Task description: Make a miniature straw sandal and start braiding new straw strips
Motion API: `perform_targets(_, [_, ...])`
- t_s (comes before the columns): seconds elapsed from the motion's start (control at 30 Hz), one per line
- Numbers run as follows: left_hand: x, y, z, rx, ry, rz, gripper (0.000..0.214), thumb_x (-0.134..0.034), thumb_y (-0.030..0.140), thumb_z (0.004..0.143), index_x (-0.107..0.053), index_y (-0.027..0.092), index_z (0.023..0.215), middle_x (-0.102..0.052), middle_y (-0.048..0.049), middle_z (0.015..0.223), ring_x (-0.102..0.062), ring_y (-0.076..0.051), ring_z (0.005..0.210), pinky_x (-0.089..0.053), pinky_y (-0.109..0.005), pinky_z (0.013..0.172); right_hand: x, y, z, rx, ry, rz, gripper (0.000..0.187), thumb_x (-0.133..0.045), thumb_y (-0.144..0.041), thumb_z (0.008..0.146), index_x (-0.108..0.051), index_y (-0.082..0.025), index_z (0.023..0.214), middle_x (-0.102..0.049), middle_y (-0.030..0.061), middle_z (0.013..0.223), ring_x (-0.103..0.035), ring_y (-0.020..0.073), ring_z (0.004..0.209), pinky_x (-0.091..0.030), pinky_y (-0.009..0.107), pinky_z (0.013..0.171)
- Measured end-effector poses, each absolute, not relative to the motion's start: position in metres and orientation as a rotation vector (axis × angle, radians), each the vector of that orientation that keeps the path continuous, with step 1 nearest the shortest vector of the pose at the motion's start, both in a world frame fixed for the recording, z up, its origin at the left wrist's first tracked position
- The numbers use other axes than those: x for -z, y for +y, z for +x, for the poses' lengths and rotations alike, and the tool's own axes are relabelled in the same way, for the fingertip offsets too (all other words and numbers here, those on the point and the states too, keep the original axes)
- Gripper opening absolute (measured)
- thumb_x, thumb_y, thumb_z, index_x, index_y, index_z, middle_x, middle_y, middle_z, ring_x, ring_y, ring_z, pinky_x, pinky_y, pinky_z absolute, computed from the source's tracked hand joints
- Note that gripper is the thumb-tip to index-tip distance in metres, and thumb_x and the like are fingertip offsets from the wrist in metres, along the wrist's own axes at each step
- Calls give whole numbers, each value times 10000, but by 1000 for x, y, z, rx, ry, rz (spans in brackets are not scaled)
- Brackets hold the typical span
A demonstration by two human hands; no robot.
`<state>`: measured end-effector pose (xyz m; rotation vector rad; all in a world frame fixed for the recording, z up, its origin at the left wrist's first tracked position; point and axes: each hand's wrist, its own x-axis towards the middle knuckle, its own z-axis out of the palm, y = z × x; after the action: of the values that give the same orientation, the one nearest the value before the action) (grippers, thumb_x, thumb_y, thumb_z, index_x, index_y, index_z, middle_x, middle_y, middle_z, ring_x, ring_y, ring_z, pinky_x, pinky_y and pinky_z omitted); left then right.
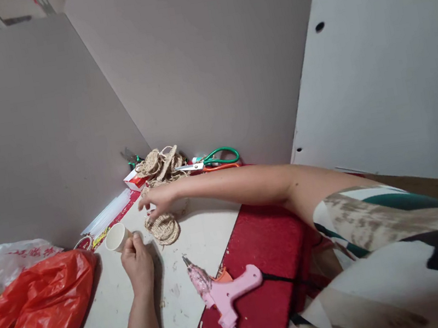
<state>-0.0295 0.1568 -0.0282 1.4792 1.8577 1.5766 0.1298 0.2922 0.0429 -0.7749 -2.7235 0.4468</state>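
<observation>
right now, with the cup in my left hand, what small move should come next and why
I'd probably close the right hand on the small rope coil: its fingers are spread right by the coil, though whether they touch it is hard to tell. The left hand already holds the cup, and the glue gun lies unheld.

Loose patterned fabric garment [388,287]: off-white ground, mottled grey-brown smears, black angular patches, dark-green curves | short wide right sleeve [347,215]: same print, teal-green streak | left grip [137,263], right grip [159,200]: bare
</observation>
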Motion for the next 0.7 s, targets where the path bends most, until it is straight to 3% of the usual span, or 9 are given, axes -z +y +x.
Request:
perform_targets(0.1, [34,159,-31,-1564,1794,1399,433,-482,491,873,-356,218,562,-340,61,475,-336,-107,465,-298,-242,464,-39,283,124,-433,-2836,-721,403,-694,-139,747,-654,-161,1147,-699,73,1024,-598,158,832,-377,232,659])
perform_targets(0.2, [34,159,-29,-1602,1704,1331,339,-545,454,841,-440,208,633,-415,58,520,-377,-104,466,-326,-230,462,-38,286,123,-373,-2800,-753,302,-622,-112,794,-656,-153,1091,-695,70,965,-578,157,800,-372,249,675])
perform_targets(0.27, [32,158,-25,-1629,1657,1347,236,-606,423,802,-553,193,813,-555,27,679,-450,-106,506,-376,-230,493,-36,290,124,-381,-2773,-728,346,-626,-136,799,-621,-156,1145,-691,59,972,-567,144,784,-380,244,688])
perform_targets(0.33, [30,157,-21,-1588,1645,1430,349,-634,436,788,-577,199,1039,-636,-26,894,-510,-112,551,-422,-247,535,-33,292,125,-430,-2738,-686,406,-632,-143,796,-583,-146,1199,-686,58,989,-561,132,773,-389,235,694])
perform_targets(0.4, [30,155,-18,-1468,1660,1565,439,-629,472,798,-562,203,1137,-652,-43,921,-529,-125,562,-441,-267,566,-33,295,127,-518,-2733,-641,422,-647,-138,784,-579,-114,1200,-683,71,1008,-567,121,769,-402,222,690])
perform_targets(0.57, [37,156,-19,-1148,1756,1802,356,-633,525,784,-634,200,929,-602,6,687,-531,-155,582,-415,-275,588,-52,323,144,-484,-2702,-734,347,-688,-235,797,-645,-133,1126,-680,67,1091,-616,132,905,-441,205,774])
perform_targets(0.63, [40,157,-22,-1102,1770,1839,320,-591,523,817,-641,209,859,-611,3,696,-532,-160,606,-403,-275,600,-61,347,152,-320,-2573,-913,424,-611,-240,853,-578,-118,1258,-614,136,1237,-576,207,1082,-425,285,891])
perform_targets(0.7, [40,158,-24,-1097,1764,1858,308,-551,510,848,-638,215,829,-613,1,700,-533,-168,631,-396,-277,619,-65,373,157,-100,-2472,-1168,592,-642,-269,823,-485,-159,1382,-508,174,1376,-482,297,1229,-380,389,977])
